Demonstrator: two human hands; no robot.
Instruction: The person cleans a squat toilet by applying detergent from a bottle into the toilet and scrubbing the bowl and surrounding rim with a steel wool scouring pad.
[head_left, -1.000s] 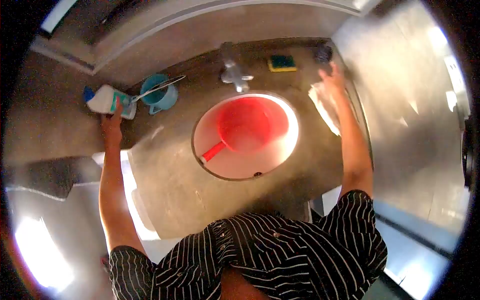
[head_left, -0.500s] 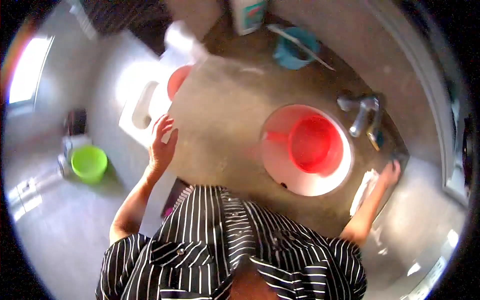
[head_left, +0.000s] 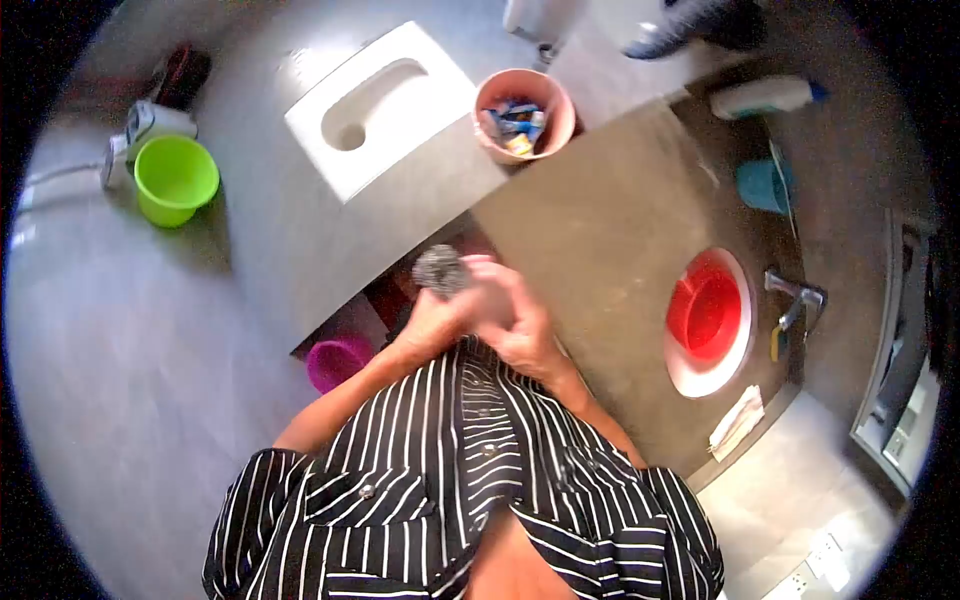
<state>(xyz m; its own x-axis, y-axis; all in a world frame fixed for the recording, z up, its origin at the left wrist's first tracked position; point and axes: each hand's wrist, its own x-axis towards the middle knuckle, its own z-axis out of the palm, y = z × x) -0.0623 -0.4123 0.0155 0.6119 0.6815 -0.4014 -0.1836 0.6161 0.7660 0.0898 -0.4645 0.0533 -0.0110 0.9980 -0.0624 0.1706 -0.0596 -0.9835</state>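
Observation:
My left hand [head_left: 437,322] is closed in front of my striped shirt. A grey steel wool scrubber [head_left: 440,270] sticks out above its fingers. Pressed up against it is my right hand [head_left: 522,325], its fingers bent and smeared by motion, so its grip is unclear. A bit of something pink [head_left: 480,258] shows just behind the fingers; whether it is held I cannot tell. Both hands are at the near left edge of the brown counter [head_left: 600,230]. Off to the right, a red basin [head_left: 708,305] sits in the round white sink [head_left: 700,382].
Right of the sink are a faucet [head_left: 795,290] and a folded white cloth [head_left: 738,424]. A blue bucket [head_left: 762,185] and white bottle [head_left: 762,97] stand behind. Leftward are a pink bin [head_left: 560,110], squat toilet [head_left: 320,130], green bucket [head_left: 175,185] and magenta basin [head_left: 338,366].
My hands, spread wide before, have come together at my front. My right hand has left the counter's right corner, and the steel wool scrubber now shows at my left. The view has turned left.

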